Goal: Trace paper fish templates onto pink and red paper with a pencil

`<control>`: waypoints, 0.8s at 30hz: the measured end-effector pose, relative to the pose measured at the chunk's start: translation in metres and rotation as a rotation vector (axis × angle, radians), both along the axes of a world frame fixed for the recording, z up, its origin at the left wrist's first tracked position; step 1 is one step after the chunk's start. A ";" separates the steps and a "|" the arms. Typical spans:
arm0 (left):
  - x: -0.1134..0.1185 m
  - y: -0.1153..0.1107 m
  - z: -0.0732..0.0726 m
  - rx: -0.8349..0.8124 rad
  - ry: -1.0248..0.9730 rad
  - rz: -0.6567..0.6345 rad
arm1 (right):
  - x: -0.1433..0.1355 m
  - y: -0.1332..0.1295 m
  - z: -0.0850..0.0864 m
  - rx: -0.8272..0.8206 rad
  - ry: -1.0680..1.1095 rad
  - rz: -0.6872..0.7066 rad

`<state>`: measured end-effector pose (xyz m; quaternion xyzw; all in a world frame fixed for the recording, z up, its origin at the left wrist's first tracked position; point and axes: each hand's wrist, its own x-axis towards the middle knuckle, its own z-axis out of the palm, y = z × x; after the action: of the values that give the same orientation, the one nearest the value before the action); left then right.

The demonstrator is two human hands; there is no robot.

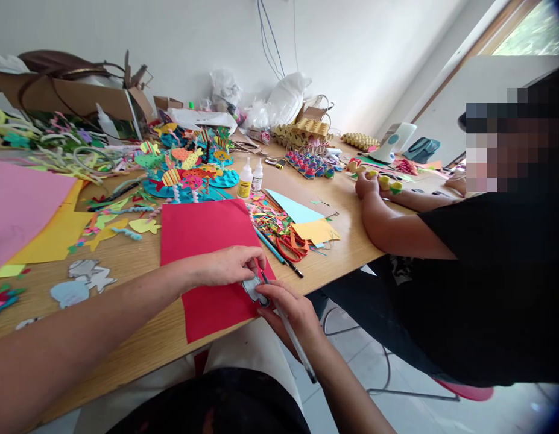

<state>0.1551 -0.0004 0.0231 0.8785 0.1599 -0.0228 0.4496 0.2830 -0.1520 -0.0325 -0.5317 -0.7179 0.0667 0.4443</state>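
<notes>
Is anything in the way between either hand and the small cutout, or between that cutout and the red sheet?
Nothing visible. The left hand and right hand meet at the small cutout, above the red sheet; fingers partly hide it.

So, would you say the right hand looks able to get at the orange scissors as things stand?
Probably yes: the orange scissors lie just beyond the right hand, with only slim pencils alongside, though it is holding a pen, which it would likely need to put down first.
</notes>
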 end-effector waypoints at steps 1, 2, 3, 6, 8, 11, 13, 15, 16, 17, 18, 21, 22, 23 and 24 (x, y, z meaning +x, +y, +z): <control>-0.002 0.001 0.000 0.020 -0.002 0.006 | -0.001 0.001 -0.001 0.014 -0.005 -0.015; -0.004 0.002 0.000 0.047 -0.007 0.013 | -0.001 0.002 -0.002 0.024 -0.013 -0.028; -0.006 0.003 0.000 0.079 -0.014 0.021 | -0.002 0.003 -0.002 0.025 -0.022 -0.039; -0.016 0.006 0.004 0.188 -0.041 0.040 | -0.004 0.005 -0.003 0.007 -0.044 -0.067; -0.023 0.008 0.005 0.251 -0.062 0.052 | -0.006 0.005 -0.004 0.004 -0.051 -0.095; -0.032 0.010 0.004 0.321 -0.093 0.068 | -0.009 0.005 -0.004 0.025 -0.061 -0.115; -0.038 0.010 0.000 0.347 -0.109 0.057 | -0.011 0.004 -0.004 0.035 -0.067 -0.117; -0.042 0.009 -0.004 0.363 -0.124 0.036 | -0.013 0.003 -0.004 0.030 -0.063 -0.117; -0.044 0.008 -0.007 0.368 -0.132 0.027 | -0.013 0.003 -0.004 0.026 -0.059 -0.116; -0.046 0.007 -0.009 0.373 -0.142 0.017 | -0.014 0.003 -0.004 0.022 -0.056 -0.113; -0.047 0.007 -0.012 0.377 -0.158 0.003 | -0.014 0.002 -0.005 0.021 -0.057 -0.108; -0.051 0.007 -0.020 0.396 -0.233 -0.057 | -0.015 0.001 -0.004 0.029 -0.075 -0.097; -0.052 0.008 -0.023 0.411 -0.260 -0.080 | -0.015 0.001 -0.003 0.033 -0.079 -0.096; -0.053 0.009 -0.025 0.431 -0.283 -0.100 | -0.015 0.001 -0.003 0.036 -0.080 -0.099; -0.054 0.009 -0.028 0.453 -0.301 -0.113 | -0.015 0.001 -0.002 0.040 -0.080 -0.103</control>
<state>0.1006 0.0090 -0.0048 0.9577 0.0430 0.1195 0.2583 0.2679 -0.1509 -0.0345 -0.5612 -0.7079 0.0083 0.4288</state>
